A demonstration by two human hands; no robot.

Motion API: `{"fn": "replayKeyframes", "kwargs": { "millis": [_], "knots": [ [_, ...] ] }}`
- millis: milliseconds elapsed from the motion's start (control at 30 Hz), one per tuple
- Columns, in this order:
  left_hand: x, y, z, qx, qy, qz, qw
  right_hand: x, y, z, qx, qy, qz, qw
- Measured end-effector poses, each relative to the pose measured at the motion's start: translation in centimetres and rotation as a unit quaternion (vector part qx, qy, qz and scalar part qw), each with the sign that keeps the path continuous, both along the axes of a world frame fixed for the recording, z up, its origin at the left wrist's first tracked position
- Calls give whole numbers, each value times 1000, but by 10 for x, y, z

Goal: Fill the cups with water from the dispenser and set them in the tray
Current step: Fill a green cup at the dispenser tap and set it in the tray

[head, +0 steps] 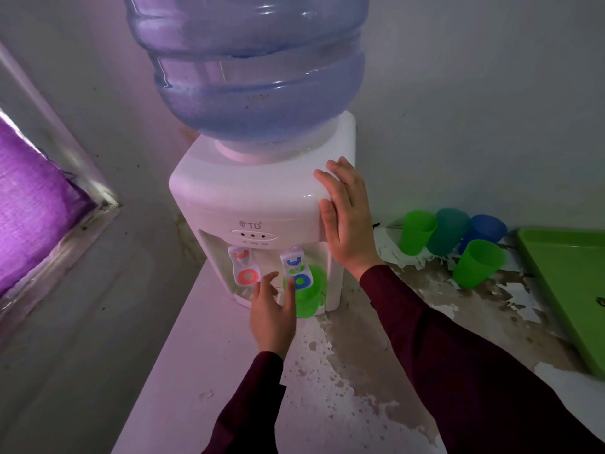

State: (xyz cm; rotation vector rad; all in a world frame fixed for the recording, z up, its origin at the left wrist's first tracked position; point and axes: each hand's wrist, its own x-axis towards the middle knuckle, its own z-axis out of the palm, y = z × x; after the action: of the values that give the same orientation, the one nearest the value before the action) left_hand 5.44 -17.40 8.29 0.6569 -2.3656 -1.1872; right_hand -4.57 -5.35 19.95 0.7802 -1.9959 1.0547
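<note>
Counter: peeling white counter point(376, 371) against a grey wall.
Left hand: left hand point(271, 309), fingers nearly straight, touches the blue tap point(299, 273) and grips nothing.
Cup: green cup point(307, 296) sits under that tap.
Dispenser: dispenser point(248, 191), right hand point(347, 217) flat on its corner.
Advice: press steadily, release before the brim.
Spare cups: spare cups point(451, 237) beside green tray point(563, 276).

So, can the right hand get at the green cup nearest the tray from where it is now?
Probably yes. The right hand lies flat against the side of the dispenser, holding nothing. The green cup stands in the open on the counter to its right, with nothing between them, and the other cups stand behind it.
</note>
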Motion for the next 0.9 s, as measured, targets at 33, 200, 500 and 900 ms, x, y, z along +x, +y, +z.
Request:
{"fn": "replayKeyframes", "kwargs": {
  "millis": [33,200,500,900],
  "knots": [
    [1,2,-5,4,1,-13,1000,0,0,0,0,-3,0,1000],
    [-1,6,-23,137,-15,-132,982,4,2,2,9,-21,9,1000],
    [12,13,-32,199,18,-112,973,45,31,-41,30,-142,26,989],
    [32,97,-27,132,-32,-235,963,133,126,-165,-44,-531,76,843]
  ]
}}
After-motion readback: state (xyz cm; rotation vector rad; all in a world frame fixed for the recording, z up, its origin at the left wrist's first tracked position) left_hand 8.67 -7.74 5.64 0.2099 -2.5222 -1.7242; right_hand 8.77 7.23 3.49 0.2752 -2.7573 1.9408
